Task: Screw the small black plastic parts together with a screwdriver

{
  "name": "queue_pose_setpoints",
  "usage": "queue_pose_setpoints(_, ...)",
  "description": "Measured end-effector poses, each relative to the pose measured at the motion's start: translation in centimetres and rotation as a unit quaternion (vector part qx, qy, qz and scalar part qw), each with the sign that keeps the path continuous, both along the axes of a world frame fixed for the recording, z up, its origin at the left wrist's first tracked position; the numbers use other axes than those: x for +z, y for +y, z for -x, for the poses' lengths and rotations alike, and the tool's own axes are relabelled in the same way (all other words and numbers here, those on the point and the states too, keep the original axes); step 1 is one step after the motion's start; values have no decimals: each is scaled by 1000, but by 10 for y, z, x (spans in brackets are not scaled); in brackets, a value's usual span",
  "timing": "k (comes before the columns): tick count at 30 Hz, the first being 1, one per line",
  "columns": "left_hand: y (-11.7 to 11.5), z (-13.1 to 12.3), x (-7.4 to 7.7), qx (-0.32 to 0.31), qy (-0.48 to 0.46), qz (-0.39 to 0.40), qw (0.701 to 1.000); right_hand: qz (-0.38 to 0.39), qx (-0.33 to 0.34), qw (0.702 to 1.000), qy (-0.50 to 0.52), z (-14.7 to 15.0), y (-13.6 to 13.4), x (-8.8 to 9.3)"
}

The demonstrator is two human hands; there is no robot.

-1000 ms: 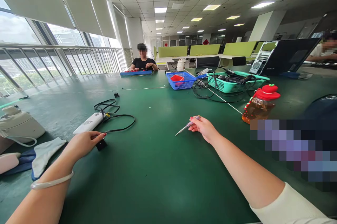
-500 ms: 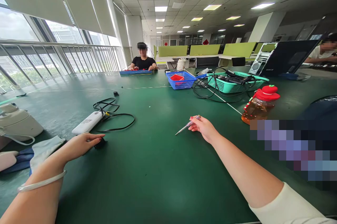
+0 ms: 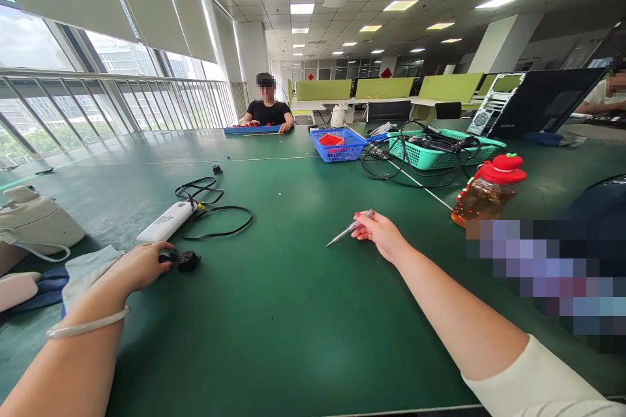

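On the green counter (image 3: 293, 312), the left hand (image 3: 134, 267) has slid back toward the person since a second ago, and the small black plug (image 3: 188, 260) at the end of the thin black cable has come with it, now lying a little nearer than the white rectangular power strip (image 3: 166, 221) it lay beside before. The plug sits just off the fingertips, touching or nearly so; the left grip is loosely curled, fingers half spread over the counter, and whether it actually pinches the plug cannot be told from this angle. That shift suggests the plug is being drawn clear of the strip.

The right hand (image 3: 384, 234) has stayed where it was, well apart to the right. Its grip is pressed together on the handle of a slim screwdriver-like tester with a clear pinkish handle and metal shaft (image 3: 348, 229), thumb and fingertips pinching it like a pen, the tip angled down to the left, at or just above the counter.

Near the right hand stands an amber bottle with a red strawberry-shaped cap (image 3: 489, 195). A folded grey cloth (image 3: 85, 270) lies just left of the left hand.
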State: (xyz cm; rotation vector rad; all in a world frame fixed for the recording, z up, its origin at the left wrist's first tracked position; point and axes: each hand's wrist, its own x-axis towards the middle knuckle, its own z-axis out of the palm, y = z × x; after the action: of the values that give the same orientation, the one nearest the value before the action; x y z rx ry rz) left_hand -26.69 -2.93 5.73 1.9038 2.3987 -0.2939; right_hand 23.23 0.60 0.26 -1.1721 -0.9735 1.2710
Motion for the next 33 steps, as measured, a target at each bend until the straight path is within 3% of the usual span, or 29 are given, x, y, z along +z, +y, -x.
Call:
queue_pose_setpoints(6, -14, -25, 25, 55, -84, -44, 994, 2, -5, 1000, -1, -1, 0, 0)
queue_pose_setpoints(10, -25, -53, 34, 28, -24, -117, 992, 4, -4, 1000, -1, 0, 1, 0)
queue_pose_setpoints(16, -29, -82, 26, -39, 58, -41, 997, -1, -6, 1000, -2, -1, 2, -1)
queue_pose_setpoints(19, -26, -83, 23, -38, 67, -21, 997, -1, -6, 1000, -5, -2, 2, -1)
queue_pose_setpoints(25, -23, -80, 17, -46, 83, -55, 994, -3, -6, 1000, -11, -1, 0, 1)
queue_pose_setpoints(29, -18, -76, 11, -59, 70, -19, 996, 4, -6, 1000, -14, 0, -1, 3)
queue_pose_setpoints(33, -16, -78, 12, -35, 47, 9, 998, 7, -7, 1000, -15, 1, -2, 4)
